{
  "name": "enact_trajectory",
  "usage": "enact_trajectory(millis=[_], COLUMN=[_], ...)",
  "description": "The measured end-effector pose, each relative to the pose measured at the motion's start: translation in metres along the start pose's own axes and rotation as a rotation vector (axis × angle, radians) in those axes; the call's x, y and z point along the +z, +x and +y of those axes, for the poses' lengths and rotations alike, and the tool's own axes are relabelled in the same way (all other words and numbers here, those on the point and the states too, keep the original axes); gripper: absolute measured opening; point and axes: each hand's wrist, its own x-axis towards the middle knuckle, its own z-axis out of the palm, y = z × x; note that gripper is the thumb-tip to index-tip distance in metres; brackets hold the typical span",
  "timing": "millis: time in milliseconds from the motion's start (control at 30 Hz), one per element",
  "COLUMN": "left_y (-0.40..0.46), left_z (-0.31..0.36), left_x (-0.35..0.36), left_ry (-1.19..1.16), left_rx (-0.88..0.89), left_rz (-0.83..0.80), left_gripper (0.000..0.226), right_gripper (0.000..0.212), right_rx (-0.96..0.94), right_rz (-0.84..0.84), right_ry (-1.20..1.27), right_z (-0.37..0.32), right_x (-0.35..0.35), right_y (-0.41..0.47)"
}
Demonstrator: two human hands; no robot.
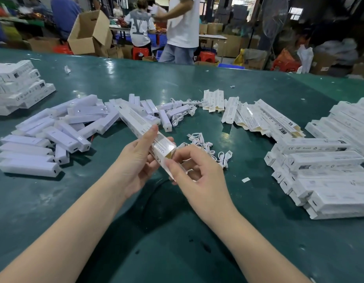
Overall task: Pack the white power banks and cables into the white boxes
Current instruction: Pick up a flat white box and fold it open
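My left hand [139,158] grips a long white box [136,124] that points away from me, its open end toward my right hand. My right hand [194,170] pinches the box's near end flap; whether a cable is in its fingers I cannot tell. Loose white power banks [60,129] lie in a heap at the left. Coiled white cables [207,148] sit just beyond my right hand, and more cables [181,114] lie farther back. Flat unfilled boxes [258,119] fan out at the centre right.
Closed white boxes are stacked at the right [328,174] and at the far left [17,86] on the green table [177,231]. Beyond the table's far edge, people stand among cardboard cartons [89,31] and red stools.
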Motion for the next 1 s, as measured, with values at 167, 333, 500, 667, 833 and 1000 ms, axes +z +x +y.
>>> enact_trajectory(millis=[167, 333, 500, 667, 833, 1000], left_y=[0.0, -0.0038, -0.0049, -0.0051, -0.0046, -0.0059], left_z=[-0.0002, 0.0011, 0.0038, 0.0045, 0.0065, 0.007], left_x=[0.0, 0.0034, 0.0024, 0.0019, 0.0004, 0.002], left_ry=[0.008, -0.013, -0.051, -0.118, -0.145, -0.102], left_rx=[-0.017, -0.048, -0.053, -0.048, -0.045, -0.036], left_rz=[-0.037, -0.067, -0.071, -0.087, -0.088, -0.11], left_gripper=[0.03, 0.028, 0.029, 0.045, 0.044, 0.043], right_gripper=[0.005, 0.011, 0.017, 0.008, 0.009, 0.011], right_rx=[0.041, 0.017, 0.003, 0.032, 0.046, 0.087], right_rz=[0.001, 0.066, 0.054, 0.001, -0.061, -0.094], right_ry=[0.019, 0.01, -0.022, 0.118, 0.264, 0.396], right_z=[-0.0003, -0.0021, -0.0007, -0.0014, -0.0034, -0.0039], right_x=[0.0, -0.0013, -0.0019, -0.0017, -0.0033, -0.0059], right_y=[0.0003, -0.0006, 0.0003, -0.0003, 0.0008, 0.003])
